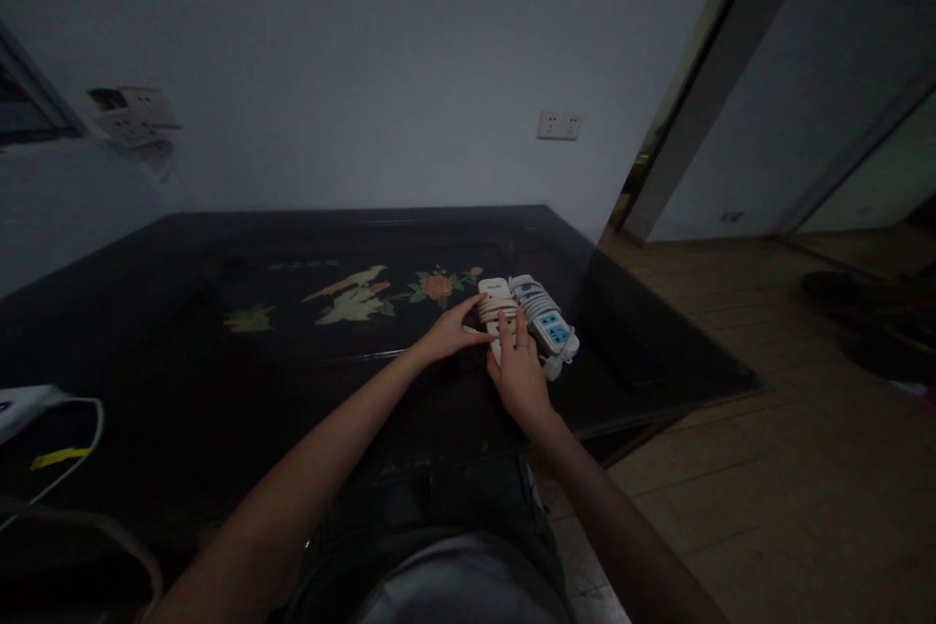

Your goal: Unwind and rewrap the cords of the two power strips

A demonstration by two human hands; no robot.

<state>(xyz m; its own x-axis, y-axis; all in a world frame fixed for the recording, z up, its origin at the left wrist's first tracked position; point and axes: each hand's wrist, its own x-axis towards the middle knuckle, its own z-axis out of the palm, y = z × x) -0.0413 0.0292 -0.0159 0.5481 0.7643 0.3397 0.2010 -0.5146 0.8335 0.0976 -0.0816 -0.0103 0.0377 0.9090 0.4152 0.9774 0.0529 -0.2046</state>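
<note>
A white power strip (492, 287), its pale cord wound around the middle, lies on the dark table between my two hands. My left hand (451, 331) has it by the left side, with thumb and forefinger at the wound cord. From the near right, my right hand (521, 375) grips the lower part, fingers over the top and thumb at the near end; a ring is on one finger. Right beside it lies a second white power strip (554, 328) with blue socket faces and its own wrapped cord. My fingers partly hide the first strip's sockets.
The dark table (307, 236) bears a bird and flower inlay (437, 287). At its left edge are a white device (27, 407), a white cable (99, 424) and a yellow strip (59, 457). A double wall socket (559, 125) is behind; wooden floor (790, 468) lies right.
</note>
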